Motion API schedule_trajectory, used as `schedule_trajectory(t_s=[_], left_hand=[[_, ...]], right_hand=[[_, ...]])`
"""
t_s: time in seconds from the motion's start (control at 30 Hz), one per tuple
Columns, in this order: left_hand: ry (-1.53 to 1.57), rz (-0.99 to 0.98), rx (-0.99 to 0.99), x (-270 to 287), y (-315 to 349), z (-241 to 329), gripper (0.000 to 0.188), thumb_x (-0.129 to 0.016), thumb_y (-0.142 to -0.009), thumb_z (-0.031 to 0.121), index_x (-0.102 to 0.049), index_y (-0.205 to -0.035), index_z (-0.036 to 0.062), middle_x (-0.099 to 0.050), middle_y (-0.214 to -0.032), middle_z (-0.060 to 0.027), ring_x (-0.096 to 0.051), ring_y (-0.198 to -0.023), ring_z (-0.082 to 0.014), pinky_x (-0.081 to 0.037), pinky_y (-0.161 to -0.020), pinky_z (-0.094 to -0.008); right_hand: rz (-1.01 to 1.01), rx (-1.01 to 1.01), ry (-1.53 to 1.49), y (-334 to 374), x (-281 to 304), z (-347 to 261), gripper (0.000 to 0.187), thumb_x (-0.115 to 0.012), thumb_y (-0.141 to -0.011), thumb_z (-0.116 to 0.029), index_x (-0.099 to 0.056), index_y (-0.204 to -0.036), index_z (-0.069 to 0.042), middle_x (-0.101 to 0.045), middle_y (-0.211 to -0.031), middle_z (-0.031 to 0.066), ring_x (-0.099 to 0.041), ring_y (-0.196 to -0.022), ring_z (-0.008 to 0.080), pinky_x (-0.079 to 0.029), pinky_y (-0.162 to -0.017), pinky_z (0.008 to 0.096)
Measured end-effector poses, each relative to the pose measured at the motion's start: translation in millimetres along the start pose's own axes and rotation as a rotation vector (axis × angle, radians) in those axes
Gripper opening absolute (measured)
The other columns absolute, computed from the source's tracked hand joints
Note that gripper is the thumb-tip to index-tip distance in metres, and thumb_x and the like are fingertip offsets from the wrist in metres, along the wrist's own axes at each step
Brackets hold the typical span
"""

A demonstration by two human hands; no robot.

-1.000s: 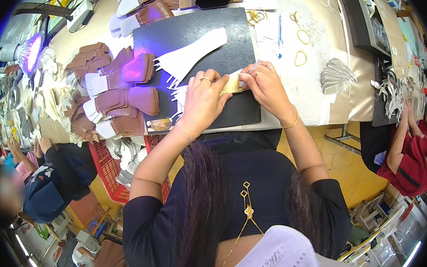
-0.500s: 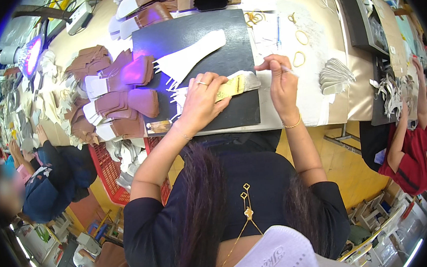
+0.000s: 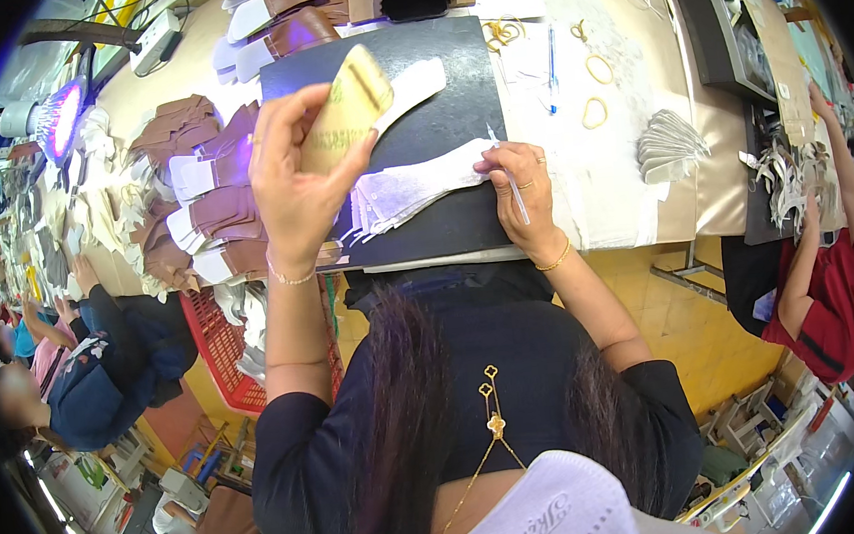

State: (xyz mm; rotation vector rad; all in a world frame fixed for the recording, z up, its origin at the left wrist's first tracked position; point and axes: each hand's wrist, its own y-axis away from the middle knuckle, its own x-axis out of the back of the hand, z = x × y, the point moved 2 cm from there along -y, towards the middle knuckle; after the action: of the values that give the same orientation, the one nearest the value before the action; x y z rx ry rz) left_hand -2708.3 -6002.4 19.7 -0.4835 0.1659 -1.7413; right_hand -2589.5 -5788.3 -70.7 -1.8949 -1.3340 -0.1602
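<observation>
1. Left of centre in the frame, the left hand (image 3: 299, 167) holds a flat yellow template (image 3: 347, 113) with rounded corners, fingers behind it and thumb at its lower edge — a loose but closed pinch, with the card tilted up above the work.
2. Right of centre, the right hand (image 3: 526, 184) is closed around a slim, pale pen-like tool (image 3: 517, 198), its point angled up; those fingertips seem to meet the narrow end of the stack below, though contact is hard to confirm.
3. At mid-frame, a fanned stack of white, leather-like cut pieces (image 3: 421, 189) lies on a flat black board (image 3: 473, 63), narrow end to the right, staggered edges to the left.
4. Just above it, another white flared piece (image 3: 421, 85) lies partly hidden behind the template.
5. Left of the board are brown-and-white layered pieces (image 3: 224, 173); toward the upper right, a blue pen (image 3: 552, 66) and yellow rubber bands (image 3: 593, 111).
6. The step in hand looks like marking the stack against the template — the next move probably calls for keeping the fanned edges undisturbed.
</observation>
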Motion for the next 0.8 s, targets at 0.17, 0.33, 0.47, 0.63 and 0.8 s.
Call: schedule_trajectory(t_s=[0.17,0.33,0.47,0.63,0.8], left_hand=[[-0.667,-0.319,-0.038,-32.4,-25.8,-36.2,0.042,-0.081,-0.078,0.018,-0.068,-0.116,0.0044,-0.063,-0.108,-0.0124,-0.062,-0.100,-0.0302,-0.049,-0.089,-0.0410],[-0.699,-0.303,-0.032,-46.0,-9.7,-55.8,0.042,-0.080,-0.078,0.019,-0.070,-0.116,0.0049,-0.063,-0.108,-0.0126,-0.058,-0.103,-0.0311,-0.045,-0.092,-0.0412],[-0.508,-0.476,-0.068,-48.3,23.1,-35.3,0.045,-0.083,-0.075,0.019,-0.071,-0.116,0.0046,-0.063,-0.106,-0.0122,-0.060,-0.100,-0.0315,-0.048,-0.089,-0.0401],[-0.527,-0.623,-0.051,-57.3,49.3,-24.5,0.043,-0.082,-0.076,0.019,-0.072,-0.115,0.0049,-0.061,-0.104,-0.0086,-0.057,-0.098,-0.0281,-0.047,-0.089,-0.0386],[-0.554,-0.635,-0.033,-58.7,50.0,-31.5,0.042,-0.082,-0.076,0.019,-0.072,-0.114,0.0059,-0.061,-0.104,-0.0072,-0.056,-0.098,-0.0270,-0.045,-0.090,-0.0390]], right_hand=[[-0.015,-0.012,-0.024,-1.3,-3.3,0.1,0.013,-0.059,-0.099,-0.014,-0.060,-0.110,-0.008,-0.066,-0.095,0.0067,-0.063,-0.091,0.0234,-0.038,-0.089,0.0378],[0.093,-0.201,-0.089,1.1,13.4,9.8,0.014,-0.053,-0.103,-0.016,-0.060,-0.110,-0.006,-0.064,-0.095,0.0075,-0.064,-0.086,0.0201,-0.037,-0.089,0.0356],[0.146,-0.234,-0.119,-4.1,23.7,19.4,0.020,-0.048,-0.106,-0.019,-0.060,-0.110,-0.004,-0.064,-0.096,0.0080,-0.065,-0.080,0.0172,-0.036,-0.090,0.0337],[0.065,-0.179,-0.108,-8.6,24.3,19.9,0.024,-0.044,-0.108,-0.022,-0.057,-0.113,-0.002,-0.057,-0.105,0.0097,-0.064,-0.088,0.0163,-0.049,-0.084,0.0303],[0.041,-0.205,-0.168,-5.0,18.5,18.0,0.024,-0.045,-0.108,-0.022,-0.058,-0.113,-0.003,-0.057,-0.105,0.0097,-0.064,-0.088,0.0165,-0.049,-0.084,0.0302]])
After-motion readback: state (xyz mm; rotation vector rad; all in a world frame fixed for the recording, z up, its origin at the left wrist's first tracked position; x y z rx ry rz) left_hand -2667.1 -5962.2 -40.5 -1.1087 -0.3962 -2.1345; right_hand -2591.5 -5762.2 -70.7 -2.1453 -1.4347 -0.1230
